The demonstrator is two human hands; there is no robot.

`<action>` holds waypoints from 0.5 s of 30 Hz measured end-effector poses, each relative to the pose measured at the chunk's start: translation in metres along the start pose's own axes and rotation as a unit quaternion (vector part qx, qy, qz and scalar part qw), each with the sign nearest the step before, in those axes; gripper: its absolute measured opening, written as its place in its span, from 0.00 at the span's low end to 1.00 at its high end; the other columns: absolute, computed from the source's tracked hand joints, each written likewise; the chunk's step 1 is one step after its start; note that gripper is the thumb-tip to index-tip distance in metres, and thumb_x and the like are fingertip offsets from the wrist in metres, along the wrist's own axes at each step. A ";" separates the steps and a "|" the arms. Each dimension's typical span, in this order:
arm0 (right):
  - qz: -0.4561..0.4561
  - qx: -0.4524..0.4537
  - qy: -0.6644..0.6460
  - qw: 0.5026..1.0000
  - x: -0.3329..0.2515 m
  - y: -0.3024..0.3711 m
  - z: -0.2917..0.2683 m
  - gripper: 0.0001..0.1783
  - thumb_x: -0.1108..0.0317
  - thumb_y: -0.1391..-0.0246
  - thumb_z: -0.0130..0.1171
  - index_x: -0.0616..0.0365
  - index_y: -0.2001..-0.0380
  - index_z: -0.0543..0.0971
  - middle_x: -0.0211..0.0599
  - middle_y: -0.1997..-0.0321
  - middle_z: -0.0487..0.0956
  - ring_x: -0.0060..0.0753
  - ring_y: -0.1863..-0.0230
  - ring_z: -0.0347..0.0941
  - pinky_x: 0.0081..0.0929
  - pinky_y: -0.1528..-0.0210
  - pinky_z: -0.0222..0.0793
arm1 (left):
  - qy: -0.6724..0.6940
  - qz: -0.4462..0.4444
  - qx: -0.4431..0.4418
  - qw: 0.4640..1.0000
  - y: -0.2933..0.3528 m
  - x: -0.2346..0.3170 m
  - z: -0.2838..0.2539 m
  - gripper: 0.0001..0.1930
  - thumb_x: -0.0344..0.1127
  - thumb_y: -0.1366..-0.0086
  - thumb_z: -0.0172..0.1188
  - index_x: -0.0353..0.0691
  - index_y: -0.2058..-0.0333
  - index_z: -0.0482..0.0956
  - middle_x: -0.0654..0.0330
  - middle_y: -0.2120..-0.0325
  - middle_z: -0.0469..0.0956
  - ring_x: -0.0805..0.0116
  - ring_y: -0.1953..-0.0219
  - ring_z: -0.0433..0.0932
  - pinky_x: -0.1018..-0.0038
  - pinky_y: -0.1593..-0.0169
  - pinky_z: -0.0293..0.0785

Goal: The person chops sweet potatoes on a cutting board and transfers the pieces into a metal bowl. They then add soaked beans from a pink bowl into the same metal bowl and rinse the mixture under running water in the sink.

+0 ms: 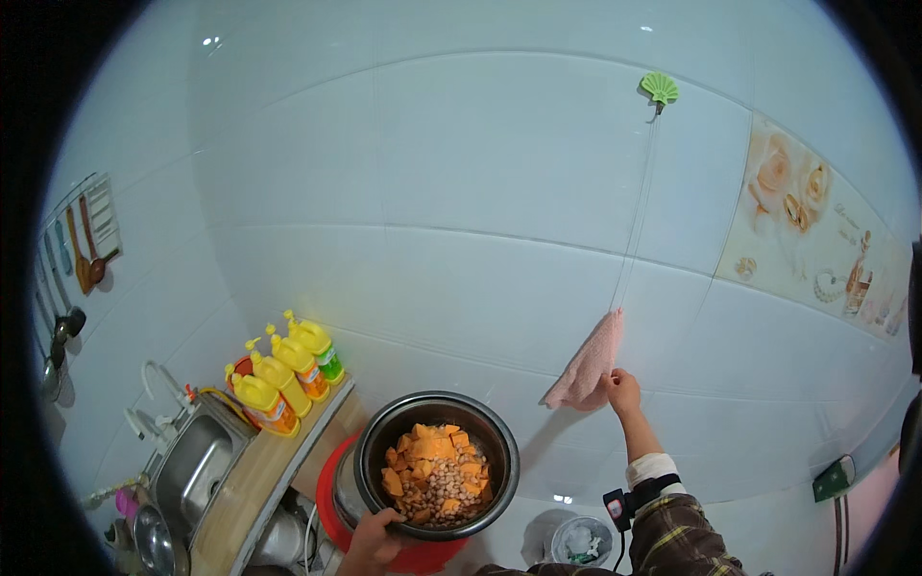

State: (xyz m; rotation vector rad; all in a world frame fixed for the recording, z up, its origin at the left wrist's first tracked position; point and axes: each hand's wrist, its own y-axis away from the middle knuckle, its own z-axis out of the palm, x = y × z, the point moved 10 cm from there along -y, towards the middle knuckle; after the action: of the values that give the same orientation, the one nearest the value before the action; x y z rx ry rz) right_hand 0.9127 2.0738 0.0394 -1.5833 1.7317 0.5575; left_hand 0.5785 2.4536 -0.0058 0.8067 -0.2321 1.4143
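My left hand (375, 540) grips the near rim of a round metal pot (507, 437), thumb over the edge. Inside lie orange chunks (430, 446), perhaps pumpkin or sweet potato, and many small brownish beans or peanuts (447, 488). The pot sits over something round and red (331, 494), mostly hidden beneath it. My right arm reaches out to the wall, where my right hand (622, 390) pinches the edge of a pink cloth (588, 367). That cloth hangs on a thin cord from a green shell-shaped hook (659, 88).
Several yellow pump bottles (279, 379) stand on the wooden counter (235, 518) beside a steel sink (197, 461). Ladles and spatulas (82, 240) hang on the left wall. A small bin (581, 540) with white waste stands on the floor right of the pot.
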 end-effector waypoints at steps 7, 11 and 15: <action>-0.095 -0.303 -0.299 0.900 -0.076 0.040 0.039 0.22 0.50 0.53 0.57 0.60 0.67 0.78 0.41 0.40 0.60 0.35 0.49 0.63 0.32 0.50 0.62 | 0.013 -0.050 0.008 0.999 -0.059 0.022 0.030 0.26 0.21 0.48 0.41 0.27 0.48 0.51 0.41 0.53 0.62 0.46 0.54 0.69 0.52 0.58 0.74; 0.016 -0.399 -0.472 0.786 -0.126 0.073 0.075 0.21 0.54 0.47 0.52 0.58 0.56 0.71 0.34 0.51 0.68 0.26 0.52 0.62 0.21 0.53 0.61 | -0.004 -0.066 0.003 0.998 -0.075 0.015 0.049 0.25 0.21 0.48 0.42 0.27 0.49 0.53 0.41 0.53 0.63 0.46 0.54 0.69 0.53 0.59 0.73; -0.016 -0.229 -0.409 0.883 -0.151 0.064 0.074 0.17 0.53 0.45 0.49 0.56 0.63 0.64 0.30 0.66 0.67 0.21 0.63 0.61 0.19 0.62 0.61 | -0.005 -0.058 -0.032 0.998 -0.080 0.019 0.076 0.25 0.25 0.48 0.44 0.28 0.49 0.55 0.44 0.51 0.63 0.53 0.53 0.68 0.59 0.52 0.71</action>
State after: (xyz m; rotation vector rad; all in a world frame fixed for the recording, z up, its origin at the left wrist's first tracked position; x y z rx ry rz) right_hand 0.8649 2.2384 0.0938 -1.3485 0.9560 1.4549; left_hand 0.6806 2.4252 0.0314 0.7628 -0.2329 1.2873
